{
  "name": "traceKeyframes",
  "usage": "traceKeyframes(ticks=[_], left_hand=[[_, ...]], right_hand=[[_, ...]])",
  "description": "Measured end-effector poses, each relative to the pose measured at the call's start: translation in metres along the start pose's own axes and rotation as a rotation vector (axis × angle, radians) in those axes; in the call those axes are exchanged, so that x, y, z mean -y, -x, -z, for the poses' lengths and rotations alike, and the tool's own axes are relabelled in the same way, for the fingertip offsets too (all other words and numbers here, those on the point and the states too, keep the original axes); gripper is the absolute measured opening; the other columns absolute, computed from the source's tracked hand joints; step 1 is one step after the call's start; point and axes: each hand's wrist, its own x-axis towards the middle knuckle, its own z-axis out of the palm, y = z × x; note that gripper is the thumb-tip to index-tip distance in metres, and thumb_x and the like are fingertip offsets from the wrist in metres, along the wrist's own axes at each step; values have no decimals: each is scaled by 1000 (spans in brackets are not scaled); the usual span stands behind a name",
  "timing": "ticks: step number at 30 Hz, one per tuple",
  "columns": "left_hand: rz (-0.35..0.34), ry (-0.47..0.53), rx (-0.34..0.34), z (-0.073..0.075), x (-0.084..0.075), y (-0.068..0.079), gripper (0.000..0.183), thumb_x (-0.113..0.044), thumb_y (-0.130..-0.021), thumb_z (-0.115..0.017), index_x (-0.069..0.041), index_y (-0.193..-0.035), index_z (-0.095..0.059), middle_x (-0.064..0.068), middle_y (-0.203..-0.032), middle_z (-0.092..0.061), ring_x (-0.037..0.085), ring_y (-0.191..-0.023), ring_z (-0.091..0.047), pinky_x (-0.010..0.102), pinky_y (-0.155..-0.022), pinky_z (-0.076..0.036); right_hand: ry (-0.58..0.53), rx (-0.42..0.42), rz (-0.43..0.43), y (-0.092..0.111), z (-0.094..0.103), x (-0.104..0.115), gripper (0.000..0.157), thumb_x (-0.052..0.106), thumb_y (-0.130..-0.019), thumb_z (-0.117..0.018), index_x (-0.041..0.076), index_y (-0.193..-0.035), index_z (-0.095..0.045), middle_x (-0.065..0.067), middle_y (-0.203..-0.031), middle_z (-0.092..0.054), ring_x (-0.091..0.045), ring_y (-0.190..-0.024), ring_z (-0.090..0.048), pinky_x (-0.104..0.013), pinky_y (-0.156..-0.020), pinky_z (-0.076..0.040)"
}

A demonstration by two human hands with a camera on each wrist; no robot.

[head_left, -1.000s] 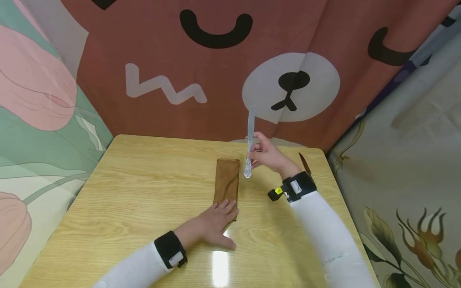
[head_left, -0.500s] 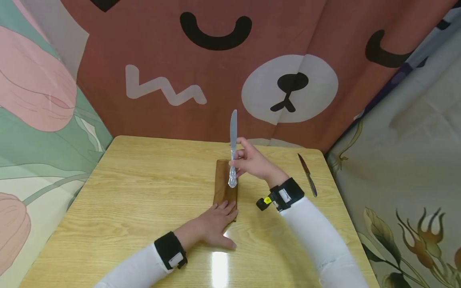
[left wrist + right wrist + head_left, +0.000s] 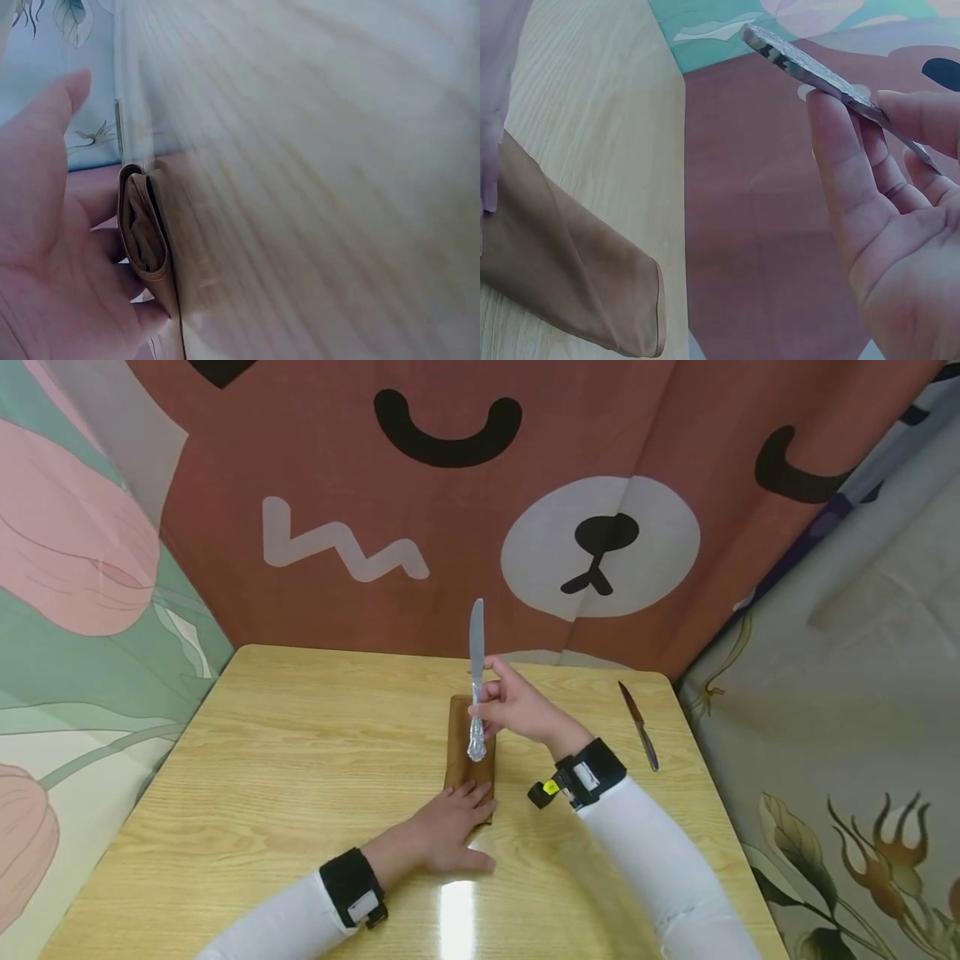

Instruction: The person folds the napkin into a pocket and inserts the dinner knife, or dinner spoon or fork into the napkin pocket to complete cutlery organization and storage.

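Observation:
Between thumb and fingers, my right hand pinches a silver table knife by its ornate handle, blade pointing up and away. In the head view the knife overlaps a long folded brown cloth lying lengthwise on the table. My left hand lies flat with straight fingers on the near end of that cloth, thumb spread to the side. Folded layers show at the end of the cloth in the left wrist view. The right wrist view has the knife held up beyond the cloth's far end.
A second knife, with a reddish-brown blade, lies at the right side of the wooden table. Patterned curtains hang close behind the table and along both sides.
My right hand has carried the table knife leftward, from right of the brown cloth to above it, and slightly nearer. The second knife is now fully visible. The left hand stays put.

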Motion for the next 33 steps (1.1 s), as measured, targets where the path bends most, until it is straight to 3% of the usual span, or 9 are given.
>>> traceKeyframes(ticks=[2,4,8,11,14,19,23,27,33], left_hand=[[10,90,-65,1,3,-3,89,-75,-84,-48,-16,-150,-38,9,-158,-28,33,-143,-29,50,-113,-28],[35,277,-137,7,6,-6,80,-68,-87,-53,-15,-147,-45,9,-151,-42,28,-136,-42,46,-109,-36],[67,872,-281,33,11,-8,53,-40,-95,-60,-5,-134,-56,15,-130,-62,25,-114,-62,43,-95,-50],[51,1267,-320,55,12,-8,39,-26,-97,-56,1,-125,-60,25,-120,-64,32,-101,-68,49,-89,-53],[44,1491,-298,71,10,-6,38,-25,-98,-51,5,-118,-61,31,-115,-63,35,-97,-70,55,-88,-51],[39,1588,-285,81,9,-5,32,-21,-99,-47,3,-103,-66,29,-105,-68,32,-91,-72,50,-82,-55],[45,1599,-297,85,7,-5,30,-18,-99,-45,0,-100,-68,23,-98,-71,30,-86,-73,46,-77,-57],[50,1565,-331,89,7,-4,27,-16,-98,-47,1,-101,-68,23,-97,-71,31,-85,-73,45,-75,-58],[101,1436,-367,93,8,-6,24,-15,-94,-59,3,-107,-67,23,-99,-71,32,-88,-72,44,-76,-58]], right_hand=[[-7,-5,0,1,0,1,46,4,-93,-63,23,-127,-40,-22,-82,-57,-39,-68,-64,-58,-64,-55],[-11,-11,0,3,-1,2,45,4,-93,-63,22,-126,-40,-22,-82,-57,-39,-68,-65,-58,-64,-55],[-1,-30,5,4,-1,5,45,4,-93,-64,22,-127,-40,-22,-82,-58,-40,-69,-66,-52,-63,-57],[3,-48,2,5,-1,5,47,4,-92,-65,22,-128,-40,-23,-83,-60,-40,-70,-67,-51,-63,-57],[0,-66,-12,6,-1,5,49,4,-91,-66,22,-128,-40,-24,-84,-61,-40,-71,-68,-52,-64,-57],[4,-76,-34,9,-3,9,51,1,-89,-67,21,-127,-40,-27,-83,-63,-41,-67,-65,-51,-62,-56],[65,-87,-24,14,-8,21,47,-1,-89,-66,16,-125,-40,-20,-76,-64,-29,-57,-59,-35,-52,-51],[97,-88,-22,16,-9,22,46,-1,-89,-66,15,-124,-41,-15,-72,-63,-21,-56,-53,-29,-53,-44],[109,-66,-17,12,-7,3,46,3,-89,-67,17,-124,-42,-27,-80,-64,-21,-62,-59,-30,-59,-46]])
